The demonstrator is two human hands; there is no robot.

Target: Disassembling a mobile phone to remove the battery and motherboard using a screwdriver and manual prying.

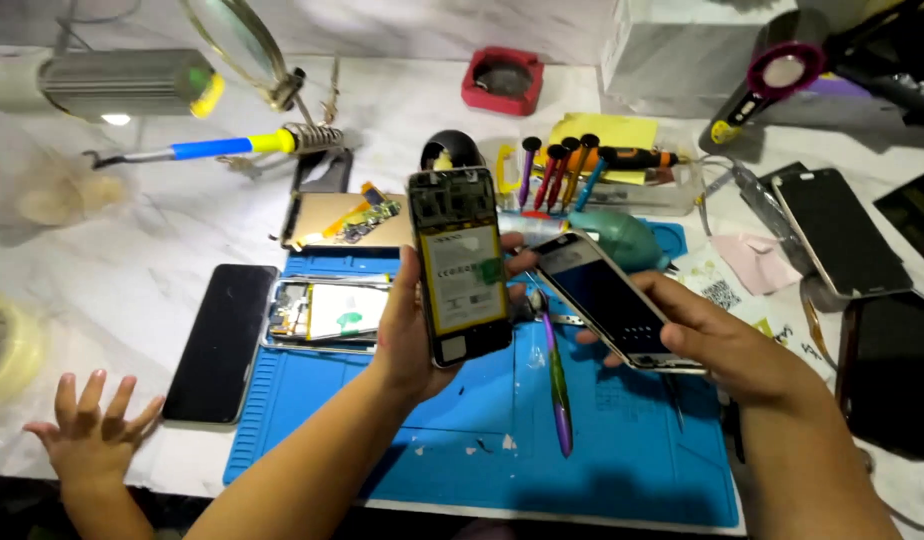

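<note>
My left hand (407,330) holds an opened phone (459,265) upright above the blue work mat (622,450), its back off so the battery with a yellow rim and the circuit board show. My right hand (717,340) holds a second phone (610,298) tilted, dark screen up, just right of the first. A purple tweezer-like tool (559,385) lies on the mat between my forearms.
Another opened phone (327,312) and a black phone (222,342) lie at the mat's left. A small hand of another person (92,425) rests at the table's lower left. A soldering iron (217,147), a screwdriver rack (582,170), and more phones (842,230) lie around.
</note>
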